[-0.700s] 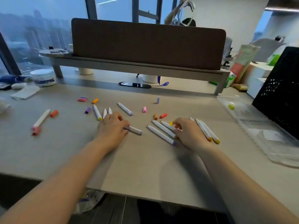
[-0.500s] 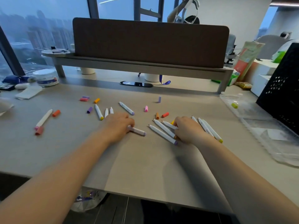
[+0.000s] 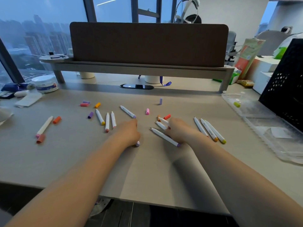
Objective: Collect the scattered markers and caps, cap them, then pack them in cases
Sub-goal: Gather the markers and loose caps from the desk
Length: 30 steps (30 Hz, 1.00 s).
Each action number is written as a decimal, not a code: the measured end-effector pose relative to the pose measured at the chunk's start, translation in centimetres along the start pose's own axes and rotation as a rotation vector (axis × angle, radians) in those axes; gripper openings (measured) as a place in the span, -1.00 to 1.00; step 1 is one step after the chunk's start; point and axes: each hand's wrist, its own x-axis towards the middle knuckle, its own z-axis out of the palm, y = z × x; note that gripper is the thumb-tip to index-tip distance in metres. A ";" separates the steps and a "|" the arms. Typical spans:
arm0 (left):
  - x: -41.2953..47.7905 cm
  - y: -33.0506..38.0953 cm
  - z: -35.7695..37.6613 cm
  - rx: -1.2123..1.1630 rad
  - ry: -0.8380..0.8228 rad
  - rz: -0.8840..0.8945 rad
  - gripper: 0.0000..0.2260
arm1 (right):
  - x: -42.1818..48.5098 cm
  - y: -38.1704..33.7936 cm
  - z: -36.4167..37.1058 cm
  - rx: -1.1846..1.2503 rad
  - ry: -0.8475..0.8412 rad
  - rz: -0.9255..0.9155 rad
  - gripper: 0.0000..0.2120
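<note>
The pale grey desk [image 3: 147,169] fills the view, backed by a brown fabric divider panel [image 3: 147,45]. At the right edge stands a black perforated crate [image 3: 285,82], and just in front of it lie the clear plastic cases [image 3: 268,128], one holding a single yellow-green cap [image 3: 237,104].

Both bare hands rest knuckles-up near the middle of the desk. The left hand [image 3: 127,134] is curled closed over a white marker with a lilac end [image 3: 137,143], only that end poking out beneath the heel of the hand. The right hand [image 3: 181,131] has its fingers bent down onto a cluster of white markers [image 3: 162,125]. Whether it grips them or merely presses on them I cannot tell. A long white marker with a purple end [image 3: 164,137] lies touching this hand on its left side.

Just right of that hand sits a trio of white markers with yellow and orange ends [image 3: 209,130], their long axes running from far-left to near-right. They lie between the right hand and the cases, so the right hand is clearly the nearer one for packing. A second trio of white markers [image 3: 106,121] lies left of the left hand, and a lone white marker with a pink end [image 3: 44,125] lies well apart at far left.

Loose caps lie mostly beyond both hands: a red cap [image 3: 167,116], a pink cap [image 3: 147,111], an upright lilac cap [image 3: 160,101], a purple cap [image 3: 90,115] and an orange cap [image 3: 97,105].
</note>
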 end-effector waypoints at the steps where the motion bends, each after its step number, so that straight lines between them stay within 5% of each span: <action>1: 0.1 0.1 0.0 -0.010 0.006 -0.011 -0.62 | 0.0 -0.1 0.0 0.004 -0.006 0.006 -0.84; 4: 0.2 0.3 0.0 -0.018 0.014 -0.064 -0.50 | -0.2 -0.4 0.1 0.150 0.027 0.011 -0.89; 7: 0.4 -0.3 0.0 -0.081 0.057 -0.136 -0.59 | -0.4 -0.2 0.5 0.269 0.076 0.015 -0.81; 12: -0.3 -2.2 -0.5 -0.148 0.139 -0.157 -0.47 | -1.7 0.0 1.2 0.072 0.121 -0.098 -0.64; 17: -1.7 -1.4 -0.3 -0.232 0.185 -0.147 -0.62 | -2.1 -0.1 1.2 -0.152 0.095 -0.064 -0.72; 21: -2.0 0.6 0.3 -0.284 0.215 -0.089 -0.70 | -3.0 1.4 0.2 0.188 0.137 0.076 -0.84; 26: -0.5 4.4 1.5 -0.384 0.170 0.000 -0.67 | -4.5 7.2 -2.8 0.480 0.395 0.153 -0.70; 30: 0.0 9.2 2.5 -0.673 0.069 0.029 -0.66 | -4.4 11.9 -4.3 0.601 0.437 0.330 -0.74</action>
